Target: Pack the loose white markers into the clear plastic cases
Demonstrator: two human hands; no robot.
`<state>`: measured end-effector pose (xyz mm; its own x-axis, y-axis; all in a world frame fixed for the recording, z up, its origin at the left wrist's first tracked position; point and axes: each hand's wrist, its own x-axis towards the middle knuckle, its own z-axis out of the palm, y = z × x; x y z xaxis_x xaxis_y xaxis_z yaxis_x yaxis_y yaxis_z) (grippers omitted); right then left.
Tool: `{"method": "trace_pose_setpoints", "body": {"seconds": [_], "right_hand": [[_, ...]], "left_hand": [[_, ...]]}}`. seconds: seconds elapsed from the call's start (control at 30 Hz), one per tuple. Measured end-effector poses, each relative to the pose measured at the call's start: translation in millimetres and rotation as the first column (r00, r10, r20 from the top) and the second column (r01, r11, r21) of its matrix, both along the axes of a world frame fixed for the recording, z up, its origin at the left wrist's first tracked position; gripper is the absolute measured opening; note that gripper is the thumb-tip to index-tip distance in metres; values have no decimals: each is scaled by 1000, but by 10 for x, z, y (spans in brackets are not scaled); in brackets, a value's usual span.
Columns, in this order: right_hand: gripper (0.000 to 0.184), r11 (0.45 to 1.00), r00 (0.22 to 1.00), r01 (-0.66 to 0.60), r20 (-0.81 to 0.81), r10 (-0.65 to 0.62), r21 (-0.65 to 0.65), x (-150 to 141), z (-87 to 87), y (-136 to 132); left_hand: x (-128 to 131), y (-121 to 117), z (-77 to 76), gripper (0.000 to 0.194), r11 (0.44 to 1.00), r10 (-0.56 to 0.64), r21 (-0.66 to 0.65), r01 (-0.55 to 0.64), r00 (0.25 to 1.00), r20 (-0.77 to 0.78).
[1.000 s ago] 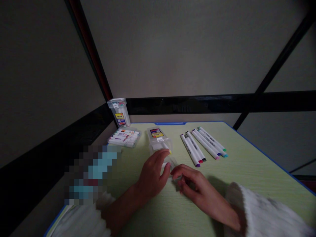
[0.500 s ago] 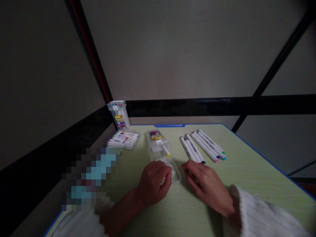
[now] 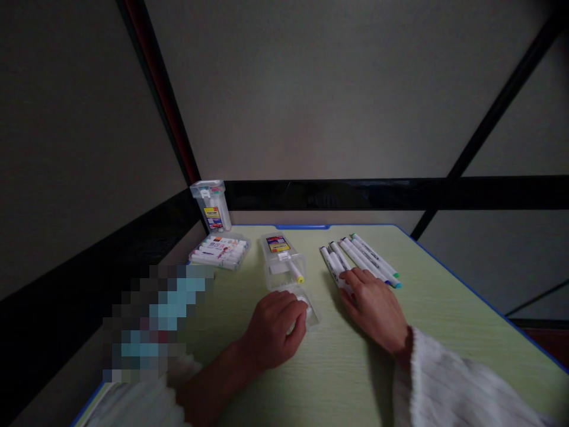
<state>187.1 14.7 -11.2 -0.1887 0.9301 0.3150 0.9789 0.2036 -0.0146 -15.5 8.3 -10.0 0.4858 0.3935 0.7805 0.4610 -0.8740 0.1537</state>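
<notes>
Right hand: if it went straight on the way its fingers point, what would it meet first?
Most likely the white markers at the left of the row; the right hand's fingertips overlap them in view, though whether they touch is unclear.

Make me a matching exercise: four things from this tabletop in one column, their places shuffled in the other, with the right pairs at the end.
Things
1. Yellow-ended marker
2. Right hand
3. Upright marker case
4. Left hand

Places
A. At the far left corner of the table
B. At the clear lid, on the near side of the lying case
C. Over the near ends of some loose markers
D. Inside the lying case

Right pairs
1-D, 2-C, 3-A, 4-B
</notes>
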Motion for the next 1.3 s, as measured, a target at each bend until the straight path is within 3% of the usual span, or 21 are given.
{"method": "trace_pose_setpoints", "body": {"seconds": [0.53, 1.03, 1.3], "right_hand": [[21, 998, 999, -38, -11, 37, -58, -80, -89, -53], [30, 989, 994, -89, -78, 80, -118, -130, -32, -98], [43, 996, 996, -80, -31, 79, -33, -91, -20, -101]], "left_hand": [[4, -2, -36, 16, 999, -10, -38, 8, 999, -30], [6, -4, -8, 16, 999, -38, -23, 37, 997, -62], [5, -4, -12, 17, 999, -38, -20, 37, 998, -56]]}}
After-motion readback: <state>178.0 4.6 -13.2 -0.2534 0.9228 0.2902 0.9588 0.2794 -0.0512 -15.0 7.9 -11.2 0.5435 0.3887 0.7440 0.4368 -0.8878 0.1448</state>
